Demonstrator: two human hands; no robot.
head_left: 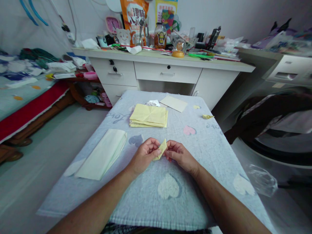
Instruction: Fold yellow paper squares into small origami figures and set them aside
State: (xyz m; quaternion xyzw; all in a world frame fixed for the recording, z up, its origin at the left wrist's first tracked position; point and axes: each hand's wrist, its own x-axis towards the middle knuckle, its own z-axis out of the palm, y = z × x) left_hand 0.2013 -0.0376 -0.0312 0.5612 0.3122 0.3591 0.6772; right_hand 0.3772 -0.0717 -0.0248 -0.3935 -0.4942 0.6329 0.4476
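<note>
A small piece of folded yellow paper [162, 149] is pinched between my two hands, above the cloth-covered table. My left hand [145, 155] grips its left side, with the thumb lying on its face. From the other side, my right hand [180, 155] holds the right edge with curled fingers, partly hidden behind the thumb. Beyond my hands lies a stack of yellow paper sheets [148, 115], the top one creased. A small folded yellow paper piece [208, 116] rests near the table's right edge.
Folded pale green paper [102, 156] lies to the left on the table cloth [195, 195]. Behind the stack are a crumpled white tissue [153, 103] and a cream card [174, 103]. A cluttered white desk [168, 70] stands behind; a washing machine [282, 74] is at the right, a bed at the left.
</note>
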